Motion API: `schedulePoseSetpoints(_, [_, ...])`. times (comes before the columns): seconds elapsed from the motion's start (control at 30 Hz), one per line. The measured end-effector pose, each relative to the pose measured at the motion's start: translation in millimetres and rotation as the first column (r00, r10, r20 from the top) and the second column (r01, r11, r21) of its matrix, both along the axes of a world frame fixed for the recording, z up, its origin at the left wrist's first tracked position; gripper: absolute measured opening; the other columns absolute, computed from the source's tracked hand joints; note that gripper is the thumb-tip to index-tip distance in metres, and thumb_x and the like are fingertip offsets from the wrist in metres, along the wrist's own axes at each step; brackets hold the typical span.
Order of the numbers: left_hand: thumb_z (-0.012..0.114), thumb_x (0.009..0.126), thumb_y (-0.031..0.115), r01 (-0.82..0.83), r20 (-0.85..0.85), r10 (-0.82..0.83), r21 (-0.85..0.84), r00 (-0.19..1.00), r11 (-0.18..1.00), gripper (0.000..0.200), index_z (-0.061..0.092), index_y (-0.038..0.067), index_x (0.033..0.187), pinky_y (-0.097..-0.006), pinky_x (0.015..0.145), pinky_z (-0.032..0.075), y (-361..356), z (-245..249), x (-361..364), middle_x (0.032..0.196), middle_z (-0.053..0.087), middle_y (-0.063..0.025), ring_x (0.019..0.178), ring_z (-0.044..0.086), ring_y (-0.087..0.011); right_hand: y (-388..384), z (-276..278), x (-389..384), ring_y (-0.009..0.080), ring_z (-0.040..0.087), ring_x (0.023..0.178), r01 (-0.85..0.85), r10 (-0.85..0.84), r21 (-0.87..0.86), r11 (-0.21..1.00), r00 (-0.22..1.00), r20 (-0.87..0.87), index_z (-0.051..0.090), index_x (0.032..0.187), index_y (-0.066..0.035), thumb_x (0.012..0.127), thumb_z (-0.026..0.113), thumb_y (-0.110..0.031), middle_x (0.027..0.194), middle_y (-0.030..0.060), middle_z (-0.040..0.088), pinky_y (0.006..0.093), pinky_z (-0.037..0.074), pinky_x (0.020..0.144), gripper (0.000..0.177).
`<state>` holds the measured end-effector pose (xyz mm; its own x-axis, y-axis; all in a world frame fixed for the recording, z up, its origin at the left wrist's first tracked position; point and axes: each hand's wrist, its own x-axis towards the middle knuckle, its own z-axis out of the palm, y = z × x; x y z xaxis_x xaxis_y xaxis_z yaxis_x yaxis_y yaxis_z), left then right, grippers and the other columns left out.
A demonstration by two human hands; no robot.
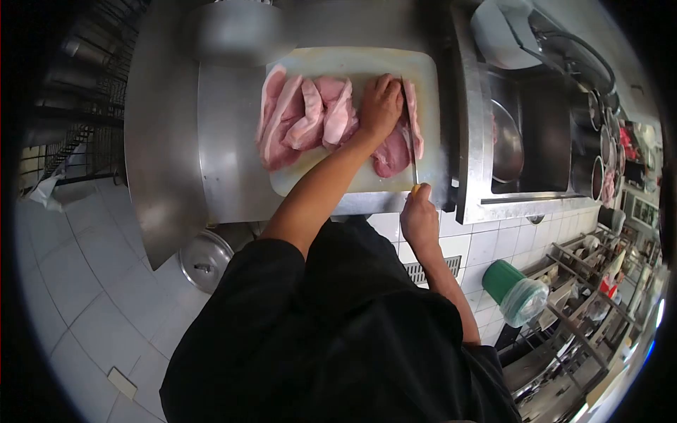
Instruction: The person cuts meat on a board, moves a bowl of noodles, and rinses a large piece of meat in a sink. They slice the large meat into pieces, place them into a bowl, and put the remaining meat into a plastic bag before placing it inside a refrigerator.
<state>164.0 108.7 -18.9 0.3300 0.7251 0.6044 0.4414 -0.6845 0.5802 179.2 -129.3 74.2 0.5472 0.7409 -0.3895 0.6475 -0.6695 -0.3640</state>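
Observation:
A white cutting board [430, 127] bears several slabs of raw pork [289, 120], pale with fat along their edges. My left hand [381, 106] presses down with bent fingers on a thick piece of pork [391, 154] at the board's right side. In my right hand [421, 218] is the yellow handle of a long knife [415, 158]. Its blade runs away from me along the right side of that piece, close to my left fingers. A narrow strip of pork [414, 116] lies just right of the blade.
Right of the steel counter [166, 141] is a sink [543, 134] with a metal bowl [509, 141] inside. A round lid [206, 261] lies low at left. A green bin [504, 278] with a plastic liner stands on the tiled floor, near metal racks [578, 310].

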Motion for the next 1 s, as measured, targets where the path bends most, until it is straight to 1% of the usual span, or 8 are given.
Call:
schedulePoseSetpoints(0.17, [0.067,0.075,0.007,0.015,0.023,-0.015,-0.012,1.0,1.0,0.019,0.057,0.005,0.091,-0.047,0.082,0.049,-0.1,-3.7,0.7,0.104,0.057,-0.0111,0.092,0.055,-0.0354,58.5,-24.7,22.3,0.0557,0.062,0.078,-0.044,0.043,0.059,0.997,0.999,0.008,0.034,0.114,-0.001,0.094,0.047,-0.015,0.079,0.0356,0.064,0.0641,0.048,0.069,0.028])
schedulePoseSetpoints(0.2, [0.064,0.081,0.006,0.034,0.019,-0.032,-0.077,0.999,0.996,0.012,0.057,0.004,0.091,-0.0472,0.085,0.047,-2.1,-0.5,-1.0,0.106,0.058,-0.0121,0.097,0.055,-0.0359,80.8,-26.8,32.0,0.0563,0.061,0.079,-0.07,0.072,0.089,0.994,0.997,-0.021,0.033,0.116,-0.001,0.094,0.047,-0.015,0.08,0.0361,0.063,0.0645,0.048,0.071,0.03])
schedulePoseSetpoints(0.27, [0.064,0.082,0.007,0.042,0.01,-0.042,-0.104,0.999,0.994,0.012,0.057,0.005,0.092,-0.0477,0.086,0.046,-12.7,-2.1,-3.9,0.106,0.058,-0.012,0.097,0.054,-0.036,89.7,-31.5,44.3,0.0571,0.061,0.081,-0.081,0.088,0.124,0.989,0.994,-0.058,0.033,0.117,0.0,0.093,0.047,-0.015,0.081,0.037,0.063,0.0646,0.047,0.073,0.032])
schedulePoseSetpoints(0.47, [0.061,0.089,0.01,0.016,0.058,-0.014,-0.031,0.998,0.999,0.01,0.061,0.004,0.097,-0.0481,0.088,0.045,-0.7,-6.3,2.9,0.108,0.059,-0.0142,0.099,0.055,-0.0375,87.7,-20.4,56.1,0.0571,0.06,0.08,-0.084,0.103,0.257,0.963,0.993,-0.058,0.036,0.116,0.001,0.094,0.052,-0.016,0.081,0.0377,0.062,0.0629,0.047,0.072,0.032])
schedulePoseSetpoints(0.6, [0.06,0.087,0.007,0.069,0.26,-0.018,-0.188,0.965,0.98,0.011,0.062,0.002,0.096,-0.0484,0.085,0.045,3.2,-6.8,-0.9,0.1,0.062,-0.0175,0.095,0.057,-0.0398,39.6,28.5,30.5,0.0559,0.06,0.075,-0.019,0.035,0.237,0.971,0.997,-0.064,0.037,0.116,0.0,0.096,0.053,-0.017,0.078,0.0361,0.062,0.0623,0.046,0.067,0.031])
schedulePoseSetpoints(0.73, [0.058,0.088,0.006,-0.105,0.255,0.179,-0.281,0.95,0.954,0.008,0.06,0.0,0.093,-0.0476,0.084,0.045,3.4,2.2,-10.2,0.097,0.061,-0.0188,0.094,0.056,-0.0395,7.3,47.2,0.3,0.0544,0.061,0.07,0.042,-0.022,0.162,0.986,0.992,-0.128,0.037,0.116,-0.001,0.097,0.053,-0.017,0.075,0.0343,0.062,0.061,0.046,0.063,0.029])
schedulePoseSetpoints(0.93, [0.057,0.088,0.006,-0.1,0.199,0.15,-0.239,0.968,0.966,0.007,0.056,0.001,0.093,-0.0496,0.086,0.043,3.4,-9.2,-5.2,0.099,0.059,-0.0193,0.097,0.054,-0.04,3.1,43.2,-23.4,0.0548,0.061,0.073,0.02,-0.01,0.077,0.997,0.991,-0.133,0.037,0.114,-0.001,0.099,0.05,-0.019,0.076,0.0343,0.063,0.0602,0.048,0.064,0.027])
schedulePoseSetpoints(1.0, [0.057,0.088,0.005,-0.067,0.195,0.097,-0.158,0.976,0.985,0.007,0.055,0.001,0.093,-0.0503,0.086,0.042,1.3,-12.7,-1.2,0.1,0.058,-0.0191,0.097,0.054,-0.0401,5.6,40.5,-26.7,0.0549,0.062,0.075,0.014,-0.009,0.044,0.999,0.993,-0.122,0.038,0.112,0.001,0.1,0.05,-0.02,0.077,0.0348,0.063,0.0599,0.049,0.066,0.027])
